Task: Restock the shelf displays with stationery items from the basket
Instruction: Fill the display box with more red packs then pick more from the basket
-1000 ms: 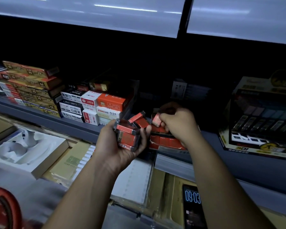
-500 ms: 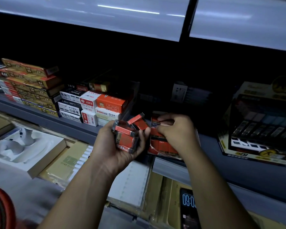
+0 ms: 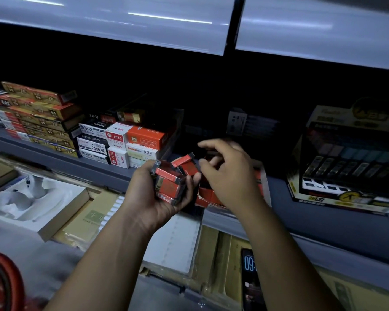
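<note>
A: So, where are the red boxes [image 3: 169,177] sitting?

B: They are lying bunched in the left hand [image 3: 153,204]. It is curling its fingers and thumb round them, palm up, just in front of the shelf [image 3: 94,171] edge. One box is tilting up at the top of the bunch.

A: And the right hand [image 3: 230,176]?

B: It is hovering just beside the bunch, over a red carton [image 3: 208,196] that is standing on the shelf. Its fingers are lying loose and apart, the forefinger stretching forward, and it is gripping nothing that I can make out. The thumb is reaching close to the tilted box, though I cannot tell whether it is touching.

A: What is lying in the carton?

B: The hand is hiding most of it and the light is dim, so I am not saying.

A: What is standing around them?

B: To the left, white, black and orange packs [image 3: 121,142] are lying stacked on the shelf. Further left a yellow pile [image 3: 38,113] of flat cartons is resting. To the right a big display case [image 3: 350,158] is showing rows of small dark items. Below the shelf a white insert [image 3: 32,203] is sitting in its tray and a phone [image 3: 248,272] is showing lit digits. A blurred red object [image 3: 2,281] is peeking in at the bottom left corner.
</note>
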The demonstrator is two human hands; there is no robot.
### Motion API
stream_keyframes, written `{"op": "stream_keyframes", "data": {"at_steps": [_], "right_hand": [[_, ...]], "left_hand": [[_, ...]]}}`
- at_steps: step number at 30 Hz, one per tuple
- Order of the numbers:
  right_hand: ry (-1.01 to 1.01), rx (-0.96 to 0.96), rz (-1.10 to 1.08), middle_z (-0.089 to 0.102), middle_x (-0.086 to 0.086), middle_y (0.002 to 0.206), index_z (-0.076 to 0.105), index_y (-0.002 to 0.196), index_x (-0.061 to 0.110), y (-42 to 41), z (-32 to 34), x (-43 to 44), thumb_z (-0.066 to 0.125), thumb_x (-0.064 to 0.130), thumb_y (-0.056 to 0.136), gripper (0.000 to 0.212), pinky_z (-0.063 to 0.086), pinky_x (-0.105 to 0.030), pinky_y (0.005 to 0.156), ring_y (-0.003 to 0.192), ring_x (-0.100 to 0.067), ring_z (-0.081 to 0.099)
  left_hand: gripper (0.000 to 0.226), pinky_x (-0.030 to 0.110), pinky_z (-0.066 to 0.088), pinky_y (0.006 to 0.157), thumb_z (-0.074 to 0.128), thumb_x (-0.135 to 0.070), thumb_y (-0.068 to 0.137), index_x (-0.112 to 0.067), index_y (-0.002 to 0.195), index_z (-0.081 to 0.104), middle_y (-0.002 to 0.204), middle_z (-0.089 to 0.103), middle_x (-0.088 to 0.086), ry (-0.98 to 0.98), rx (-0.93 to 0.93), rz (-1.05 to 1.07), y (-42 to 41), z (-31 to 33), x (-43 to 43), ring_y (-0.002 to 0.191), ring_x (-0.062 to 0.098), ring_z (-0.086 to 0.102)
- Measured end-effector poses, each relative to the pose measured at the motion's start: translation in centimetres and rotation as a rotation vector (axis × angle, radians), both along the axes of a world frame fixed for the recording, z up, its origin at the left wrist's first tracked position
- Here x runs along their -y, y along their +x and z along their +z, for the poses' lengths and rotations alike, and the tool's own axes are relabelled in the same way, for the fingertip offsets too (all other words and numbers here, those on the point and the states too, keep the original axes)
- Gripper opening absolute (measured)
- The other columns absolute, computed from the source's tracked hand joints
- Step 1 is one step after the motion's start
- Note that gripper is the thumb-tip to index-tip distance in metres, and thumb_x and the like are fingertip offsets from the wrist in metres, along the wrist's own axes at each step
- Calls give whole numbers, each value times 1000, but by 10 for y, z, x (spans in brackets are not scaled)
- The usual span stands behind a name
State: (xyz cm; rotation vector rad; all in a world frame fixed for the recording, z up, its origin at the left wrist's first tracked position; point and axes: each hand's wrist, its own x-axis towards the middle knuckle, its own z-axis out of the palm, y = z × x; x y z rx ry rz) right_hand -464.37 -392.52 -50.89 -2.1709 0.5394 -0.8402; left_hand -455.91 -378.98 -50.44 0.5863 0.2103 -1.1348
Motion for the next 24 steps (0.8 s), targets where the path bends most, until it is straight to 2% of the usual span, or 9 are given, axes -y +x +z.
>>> {"op": "stream_keyframes", "data": {"at_steps": [2,7,11,13,15,17,20,22,24], "right_hand": [[42,29,102,56,7,96,72,115,32,-2,6,-2,68,13,92,29,44,-10,61,71,-3,62],[12,-8,264,66,14,100,77,103,24,1,9,2,69,7,91,23,52,-18,74,77,-10,65],[-4,16,177,65,2,82,76,94,24,-3,10,10,71,9,89,16,43,-11,62,67,-3,55],[78,21,132,64,-6,75,74,90,28,-4,9,19,72,9,85,20,48,-20,61,60,-4,51],[118,-6,70,62,2,68,73,92,36,-5,9,32,70,12,83,26,53,-30,62,59,-9,56],[123,-91,36,63,9,68,71,106,44,-10,10,42,67,15,87,35,55,-32,61,65,-18,64],[101,-211,10,69,12,86,67,119,44,-16,11,48,62,19,94,35,53,-24,58,67,-9,66],[36,-260,-26,68,16,92,69,114,40,-12,9,49,58,17,96,32,48,-19,54,66,-3,63],[-5,-274,-51,66,12,86,73,106,31,-6,4,49,55,9,96,30,36,-14,42,52,3,55]], "left_hand": [[44,32,59,56,48,-31,96,4,118,64,109,69,29,14,33,-25,0,0,0,83,38,71],[44,29,60,59,49,-32,95,5,113,64,106,69,28,33,49,-70,2,0,-1,85,36,69],[41,30,59,57,48,-30,95,-1,118,66,112,68,27,24,50,-60,3,-2,0,86,36,69],[37,31,59,56,48,-29,96,-5,115,69,115,68,26,23,48,-45,4,-2,1,86,36,69],[34,31,59,56,49,-29,97,-7,112,71,121,67,26,20,32,-31,4,-2,1,86,37,69],[34,31,59,57,49,-29,97,-9,112,71,124,65,26,12,19,-25,5,-3,0,85,37,70],[33,31,59,58,49,-29,98,-9,111,72,122,66,27,-5,2,-23,5,-3,0,85,37,70],[32,31,60,59,50,-29,97,-9,108,72,119,66,27,-18,-14,-26,6,-4,-1,86,37,70],[31,30,59,59,51,-29,97,-9,106,72,116,66,27,-31,-27,-28,6,-4,-1,86,37,70]]}}
